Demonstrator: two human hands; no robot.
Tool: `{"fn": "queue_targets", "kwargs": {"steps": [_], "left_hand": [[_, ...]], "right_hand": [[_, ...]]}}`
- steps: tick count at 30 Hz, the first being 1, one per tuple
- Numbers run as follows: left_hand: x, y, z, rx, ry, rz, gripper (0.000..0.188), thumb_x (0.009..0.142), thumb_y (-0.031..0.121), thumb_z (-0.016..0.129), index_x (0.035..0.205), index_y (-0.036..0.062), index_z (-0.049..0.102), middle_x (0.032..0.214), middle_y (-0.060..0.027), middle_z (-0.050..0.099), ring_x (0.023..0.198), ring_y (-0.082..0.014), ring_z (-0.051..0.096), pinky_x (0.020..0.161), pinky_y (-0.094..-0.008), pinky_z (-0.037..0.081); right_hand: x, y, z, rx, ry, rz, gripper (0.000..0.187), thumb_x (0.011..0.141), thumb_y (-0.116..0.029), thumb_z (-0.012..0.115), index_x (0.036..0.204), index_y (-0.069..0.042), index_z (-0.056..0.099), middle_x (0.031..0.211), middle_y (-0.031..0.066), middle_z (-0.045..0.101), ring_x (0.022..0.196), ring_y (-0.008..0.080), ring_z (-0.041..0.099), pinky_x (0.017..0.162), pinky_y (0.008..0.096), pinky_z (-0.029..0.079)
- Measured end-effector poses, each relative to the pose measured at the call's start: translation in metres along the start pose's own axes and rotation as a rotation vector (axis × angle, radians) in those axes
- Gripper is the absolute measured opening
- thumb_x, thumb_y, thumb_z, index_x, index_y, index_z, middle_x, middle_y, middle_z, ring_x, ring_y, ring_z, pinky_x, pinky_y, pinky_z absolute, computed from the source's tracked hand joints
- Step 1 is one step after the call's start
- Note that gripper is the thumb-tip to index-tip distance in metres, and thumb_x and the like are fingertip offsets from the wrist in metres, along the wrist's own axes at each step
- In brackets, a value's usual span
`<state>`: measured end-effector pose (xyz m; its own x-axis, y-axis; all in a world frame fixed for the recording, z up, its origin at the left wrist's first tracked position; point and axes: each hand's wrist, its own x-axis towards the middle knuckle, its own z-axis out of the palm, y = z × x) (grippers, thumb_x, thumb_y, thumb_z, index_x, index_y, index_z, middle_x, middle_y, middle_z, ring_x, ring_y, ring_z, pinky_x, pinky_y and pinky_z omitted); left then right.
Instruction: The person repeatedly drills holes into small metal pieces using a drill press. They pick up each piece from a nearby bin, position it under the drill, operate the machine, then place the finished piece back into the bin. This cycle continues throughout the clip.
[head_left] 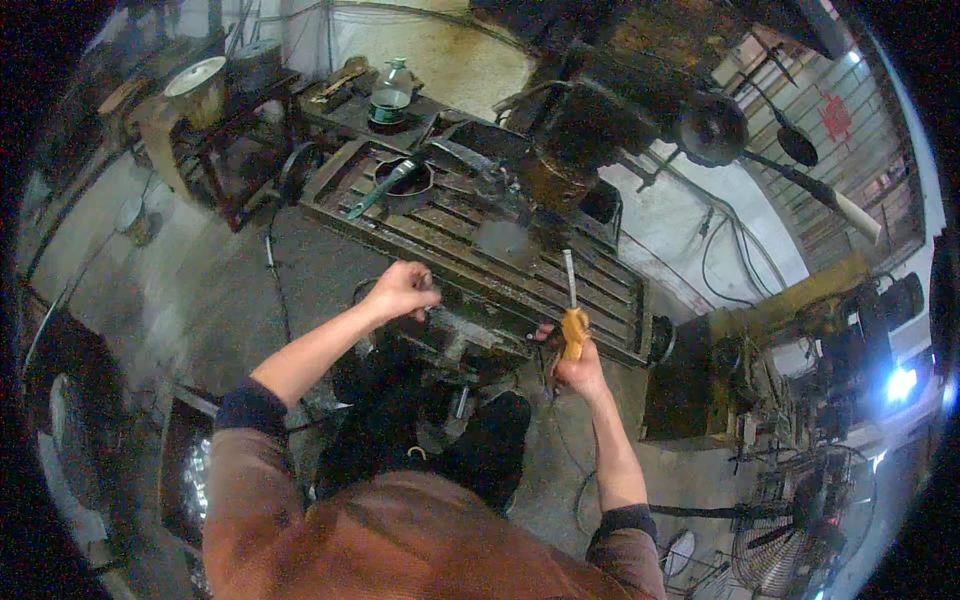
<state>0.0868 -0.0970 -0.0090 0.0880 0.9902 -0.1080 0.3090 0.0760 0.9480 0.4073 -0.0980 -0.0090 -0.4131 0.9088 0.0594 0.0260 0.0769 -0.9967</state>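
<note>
I stand at a dark slotted machine table [470,235] under a heavy drill head [600,110]. My left hand [400,290] is closed around a small handle at the table's front edge; the handle itself is mostly hidden. My right hand [578,368] grips the orange handle of a screwdriver [571,300], whose metal shaft points up over the table's front right part.
A round dark pan with a teal-handled tool [395,180] lies on the table's far left. A clear bottle [390,92] stands on a bench behind. A yellow-brown machine [760,340] is at right, fans [790,520] on the floor lower right, cables across the concrete floor.
</note>
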Motion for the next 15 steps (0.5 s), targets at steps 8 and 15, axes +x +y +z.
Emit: {"fn": "queue_targets", "kwargs": {"steps": [8, 15], "left_hand": [[0.130, 0.031, 0.062, 0.603, 0.412, 0.348, 0.024, 0.059, 0.020, 0.069, 0.068, 0.0017, 0.056, 0.067, -0.0161, 0.058, 0.068, -0.0312, 0.058, 0.059, -0.0399, 0.046], [0.161, 0.017, 0.080, 0.492, 0.339, 0.299, 0.019, 0.062, 0.014, 0.065, 0.073, 0.0003, 0.059, 0.072, -0.0166, 0.060, 0.071, -0.0297, 0.060, 0.063, -0.0386, 0.048]], "right_hand": [[0.037, 0.072, -0.034, -0.503, 0.213, 0.123, 0.024, 0.061, -0.004, 0.058, 0.084, 0.001, 0.057, 0.076, 0.0026, 0.058, 0.061, 0.0098, 0.051, 0.054, 0.0240, 0.040], [0.014, 0.062, -0.020, -0.648, 0.321, 0.145, 0.027, 0.060, -0.015, 0.055, 0.080, 0.003, 0.057, 0.064, 0.0110, 0.057, 0.057, 0.0131, 0.052, 0.055, 0.0269, 0.042]]}}
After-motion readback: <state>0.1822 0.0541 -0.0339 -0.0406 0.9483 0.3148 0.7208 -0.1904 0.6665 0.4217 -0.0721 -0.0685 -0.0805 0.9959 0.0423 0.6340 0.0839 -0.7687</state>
